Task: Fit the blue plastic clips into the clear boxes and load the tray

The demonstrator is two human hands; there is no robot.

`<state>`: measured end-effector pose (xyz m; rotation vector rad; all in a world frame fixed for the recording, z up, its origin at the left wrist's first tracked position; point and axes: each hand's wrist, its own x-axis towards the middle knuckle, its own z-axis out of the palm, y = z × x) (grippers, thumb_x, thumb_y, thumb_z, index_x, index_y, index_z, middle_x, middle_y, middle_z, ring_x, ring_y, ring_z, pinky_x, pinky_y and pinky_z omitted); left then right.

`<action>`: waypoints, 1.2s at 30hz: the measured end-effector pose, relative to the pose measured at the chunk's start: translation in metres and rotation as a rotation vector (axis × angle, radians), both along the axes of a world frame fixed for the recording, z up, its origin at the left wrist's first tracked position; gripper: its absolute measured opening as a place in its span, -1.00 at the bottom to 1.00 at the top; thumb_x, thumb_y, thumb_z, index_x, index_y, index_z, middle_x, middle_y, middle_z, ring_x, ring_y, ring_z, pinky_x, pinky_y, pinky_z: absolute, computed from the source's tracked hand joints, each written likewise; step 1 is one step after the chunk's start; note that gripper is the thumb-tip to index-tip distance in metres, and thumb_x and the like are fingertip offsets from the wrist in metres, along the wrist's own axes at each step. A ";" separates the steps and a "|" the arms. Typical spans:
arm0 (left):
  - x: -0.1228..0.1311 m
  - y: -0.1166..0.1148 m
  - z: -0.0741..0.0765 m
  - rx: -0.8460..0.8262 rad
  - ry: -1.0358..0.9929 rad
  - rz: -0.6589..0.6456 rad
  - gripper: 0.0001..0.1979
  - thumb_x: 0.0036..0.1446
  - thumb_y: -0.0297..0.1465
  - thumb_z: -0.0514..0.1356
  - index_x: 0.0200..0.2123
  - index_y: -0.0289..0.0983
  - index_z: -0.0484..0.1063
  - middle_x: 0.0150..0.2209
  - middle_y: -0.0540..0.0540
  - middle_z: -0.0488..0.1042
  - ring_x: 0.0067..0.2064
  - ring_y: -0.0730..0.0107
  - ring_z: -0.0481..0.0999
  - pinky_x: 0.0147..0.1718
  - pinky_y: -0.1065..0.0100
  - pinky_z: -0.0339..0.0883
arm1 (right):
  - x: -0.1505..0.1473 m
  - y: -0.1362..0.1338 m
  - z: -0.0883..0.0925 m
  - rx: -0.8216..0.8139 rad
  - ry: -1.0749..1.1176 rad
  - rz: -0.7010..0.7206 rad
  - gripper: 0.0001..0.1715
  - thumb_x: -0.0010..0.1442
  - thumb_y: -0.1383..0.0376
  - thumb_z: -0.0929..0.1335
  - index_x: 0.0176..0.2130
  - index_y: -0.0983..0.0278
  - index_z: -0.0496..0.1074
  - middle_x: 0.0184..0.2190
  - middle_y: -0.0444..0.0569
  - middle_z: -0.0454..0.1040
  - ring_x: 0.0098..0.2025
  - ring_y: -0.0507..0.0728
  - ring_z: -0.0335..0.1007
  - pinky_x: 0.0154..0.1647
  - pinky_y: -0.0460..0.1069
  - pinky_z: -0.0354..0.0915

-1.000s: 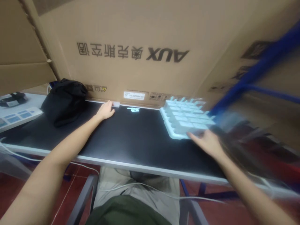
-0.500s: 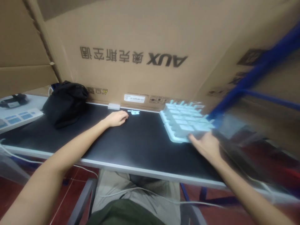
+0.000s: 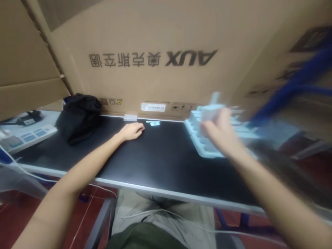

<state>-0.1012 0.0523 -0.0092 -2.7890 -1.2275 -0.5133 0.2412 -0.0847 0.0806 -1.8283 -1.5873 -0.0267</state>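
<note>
My left hand (image 3: 131, 131) lies on the black tabletop (image 3: 155, 155), fingers loosely curled, holding nothing, close to a tiny pale blue piece (image 3: 153, 122). A small white block (image 3: 130, 117) sits just behind it against the cardboard. My right hand (image 3: 220, 133) is raised above a white tray (image 3: 207, 147) with rows of small white parts at the table's right. It is blurred by motion and its fingers appear closed on one small white part (image 3: 211, 110) lifted over the tray.
A big cardboard box (image 3: 166, 52) printed AUX walls off the table's back. A black bag (image 3: 79, 117) sits at the back left, with a white power strip (image 3: 26, 136) beyond it. Blue frame tubes (image 3: 298, 83) stand at the right. White cables hang under the front edge.
My right hand left the tray's near edge and rose over the tray with a small white part. The left hand moved from the white block to the tabletop, then stayed still.
</note>
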 end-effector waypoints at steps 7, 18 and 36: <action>0.000 0.001 0.000 0.002 -0.007 -0.017 -0.72 0.38 -0.32 0.02 -0.03 -0.14 0.52 0.03 -0.08 0.65 0.07 0.19 0.65 0.09 0.16 0.53 | -0.076 0.094 -0.022 -0.404 -0.273 0.222 -0.24 0.31 -0.15 0.24 0.21 0.35 0.28 0.04 0.38 0.56 0.04 0.47 0.55 0.01 0.25 0.39; 0.002 0.004 -0.003 -0.002 -0.012 -0.044 -0.73 0.35 -0.34 0.06 -0.04 -0.15 0.53 0.04 -0.09 0.64 0.08 0.16 0.63 0.09 0.14 0.52 | -0.092 0.145 -0.017 -0.463 -0.548 0.150 -0.17 0.20 0.02 0.39 0.30 0.42 0.41 0.17 0.41 0.52 0.20 0.50 0.48 0.14 0.27 0.34; 0.001 0.005 -0.002 0.008 0.001 -0.050 -0.73 0.36 -0.36 0.04 -0.04 -0.19 0.53 0.04 -0.10 0.64 0.09 0.20 0.63 0.13 0.17 0.50 | -0.099 0.150 -0.010 -0.433 -0.692 0.215 -0.22 0.10 -0.07 0.48 0.17 0.33 0.59 0.11 0.30 0.58 0.13 0.42 0.54 0.08 0.18 0.39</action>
